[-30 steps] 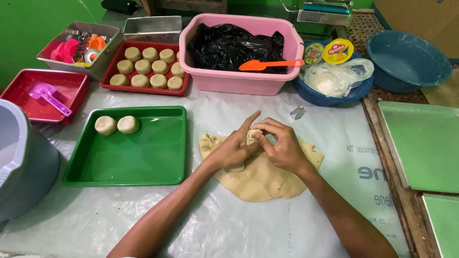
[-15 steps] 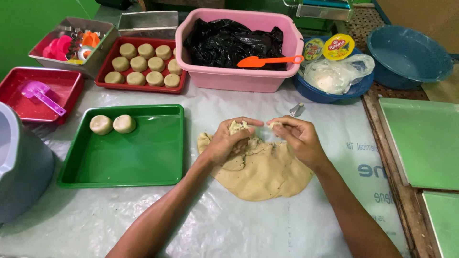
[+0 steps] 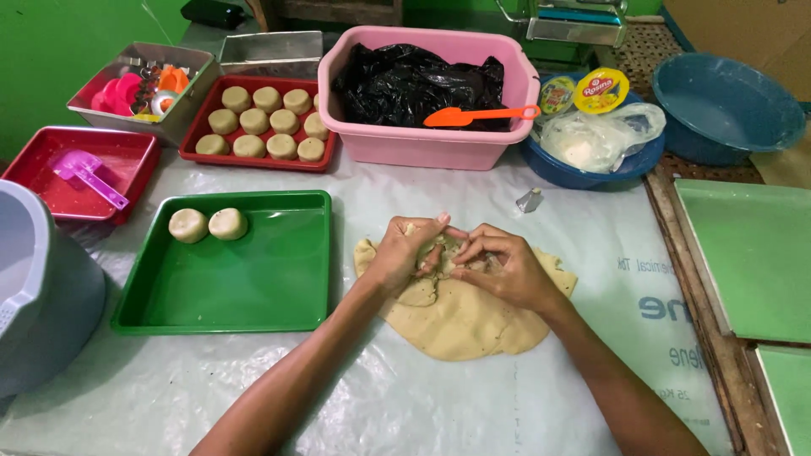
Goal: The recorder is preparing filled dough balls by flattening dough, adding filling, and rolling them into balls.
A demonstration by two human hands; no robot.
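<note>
Nearest on the plastic-covered worktop (image 3: 422,397), a flat dough sheet (image 3: 460,321) lies at centre. Left hand (image 3: 405,253) and right hand (image 3: 498,266) meet at its far edge, fingers pinched around a small dough lump (image 3: 441,251). At 9 o'clock, a green tray (image 3: 245,287) holds two dough rounds (image 3: 208,225). At 12 o'clock, a pink tub (image 3: 422,143) carries an orange spatula (image 3: 477,115); a red tray (image 3: 258,160) of rounds sits at 11.
</note>
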